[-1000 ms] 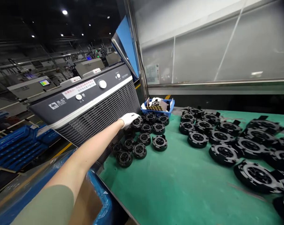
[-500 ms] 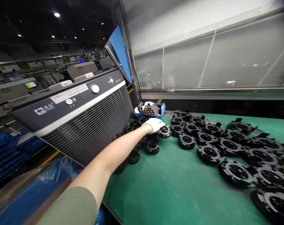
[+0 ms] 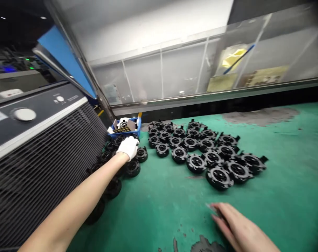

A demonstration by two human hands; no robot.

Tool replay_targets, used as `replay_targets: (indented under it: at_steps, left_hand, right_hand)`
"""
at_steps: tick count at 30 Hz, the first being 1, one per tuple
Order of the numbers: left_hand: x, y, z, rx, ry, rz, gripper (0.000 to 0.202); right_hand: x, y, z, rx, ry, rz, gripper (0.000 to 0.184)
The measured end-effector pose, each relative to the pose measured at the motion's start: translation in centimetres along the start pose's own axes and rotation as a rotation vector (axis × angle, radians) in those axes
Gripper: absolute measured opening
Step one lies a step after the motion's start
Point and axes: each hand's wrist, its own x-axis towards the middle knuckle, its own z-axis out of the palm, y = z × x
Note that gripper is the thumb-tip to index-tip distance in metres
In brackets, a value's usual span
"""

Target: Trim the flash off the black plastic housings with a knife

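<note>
My left hand point(image 3: 129, 147), in a white glove, reaches over a group of black round motor-like parts point(image 3: 132, 168) beside the grille. Its fingers are curled, and whatever they hold, if anything, is hidden. One round part point(image 3: 142, 154) lies just to the right of the glove. My right hand point(image 3: 234, 222), bare and blurred, is low over the bench at the right. Its thumb and fingers are closed together, with a small thin pale tip showing between them that I cannot name.
More round parts with grey ring faces point(image 3: 197, 163) stand in rows on the green bench point(image 3: 161, 203). A blue bin point(image 3: 139, 127) with boxed pieces is at the back left. An air cooler point(image 3: 56, 129) borders the left side. A clear screen point(image 3: 174, 77) runs behind.
The view has swung right, bringing my right hand into sight. My gloved left hand has drawn back from the round part at its fingertips, which now lies on the bench beside it.
</note>
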Motion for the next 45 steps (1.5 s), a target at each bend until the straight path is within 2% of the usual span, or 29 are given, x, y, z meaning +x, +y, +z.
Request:
replay_targets:
  at_steps: [3,6,10,12,13,15,17,18,20,22,23,24,27,29,30,34,37,40,45]
  left_hand:
    - [0.0,3.1,1.0,-0.112,0.146,0.074,0.028]
    - [-1.8,8.2,3.5,-0.268,0.211,0.236,0.032]
    - [-7.0,14.4,8.6,-0.45,0.171,0.414,0.037]
    - [-10.1,16.1,10.8,-0.512,0.129,0.441,0.049]
    - [-11.7,16.5,11.7,-0.541,0.108,0.441,0.061]
    - [-14.7,16.5,12.7,-0.625,0.062,0.42,0.096]
    - [-17.3,15.7,12.9,-0.728,0.005,0.397,0.127]
    - [-18.4,14.9,12.7,-0.767,-0.031,0.397,0.13]
    - [-20.4,12.9,12.4,-0.793,-0.113,0.417,0.112]
    - [-22.3,10.3,12.1,-0.771,-0.176,0.439,0.089]
    - [-23.3,9.0,12.1,-0.752,-0.186,0.438,0.087]
    - [-24.3,7.8,12.2,-0.732,-0.178,0.422,0.093]
    - [-26.7,5.3,12.9,-0.679,-0.096,0.284,0.131]
    - [-27.3,4.9,13.6,-0.663,-0.043,0.195,0.145]
    - [-27.3,5.0,13.9,-0.661,-0.022,0.182,0.146]
    - [-26.4,5.7,14.8,-0.662,0.003,0.301,0.124]
    - [-26.4,5.9,15.2,-0.609,0.06,0.327,0.119]
    - [-26.9,5.9,15.5,-0.558,0.134,0.336,0.125]
    - [-27.0,6.0,15.6,-0.531,0.132,0.373,0.119]
  right_hand:
    - [1.9,2.0,-3.0,-0.141,0.117,0.116,0.048]
    - [4.4,3.3,-3.0,-0.198,0.16,0.18,0.059]
    - [7.4,3.2,-1.3,-0.222,0.189,0.175,0.068]
    - [7.9,2.0,-0.9,-0.205,0.194,0.156,0.069]
    - [7.8,1.0,-0.8,-0.18,0.181,0.135,0.067]
    - [6.8,-1.9,-0.5,-0.092,0.119,0.072,0.058]
    - [5.3,-5.5,-0.1,0.031,0.022,-0.008,0.045]
    - [4.4,-7.2,0.1,0.105,-0.037,-0.053,0.04]
    - [3.0,-9.6,0.2,0.26,-0.162,-0.116,0.031]
    - [2.0,-10.2,0.2,0.356,-0.207,-0.073,0.031]
    - [1.8,-9.9,0.2,0.369,-0.205,-0.003,0.034]
    - [1.8,-9.2,0.3,0.359,-0.185,0.088,0.039]
    - [1.7,-6.9,1.0,0.294,-0.201,0.316,0.054]
    - [1.2,-6.2,1.6,0.244,-0.227,0.321,0.059]
    - [0.9,-6.2,1.7,0.227,-0.258,0.271,0.058]
    - [-0.4,-8.3,1.8,0.211,-0.391,0.0,0.041]
    - [-0.2,-10.1,1.7,0.196,-0.378,-0.126,0.038]
    - [0.8,-10.9,1.8,0.172,-0.403,-0.121,0.034]
    - [2.7,-11.3,2.1,0.09,-0.582,-0.004,0.058]
